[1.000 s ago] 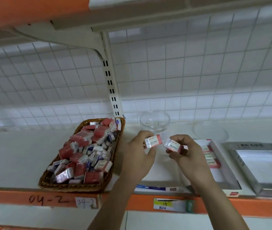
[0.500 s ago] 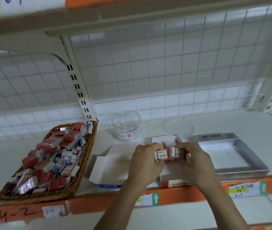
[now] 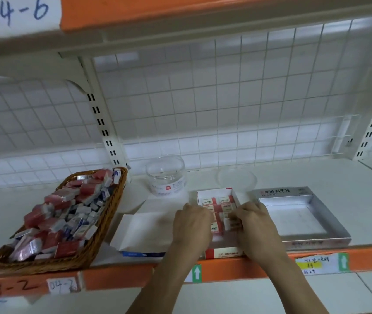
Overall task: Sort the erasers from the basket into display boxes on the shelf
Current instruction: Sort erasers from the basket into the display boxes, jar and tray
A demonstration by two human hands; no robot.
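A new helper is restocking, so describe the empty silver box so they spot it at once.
On the shelf with the orange front edge, go right from the wicker basket. The silver box sits rightmost: shiny, shallow and empty, unlike the red-and-white box beside it, which holds erasers.

Heaped loose and every which way in the wicker basket at the left of the shelf, red, white and blue wrapped erasers; lined up flat in rows inside the red-and-white display box mid-shelf, red-banded erasers; just to its right, open-topped, a silver display box.
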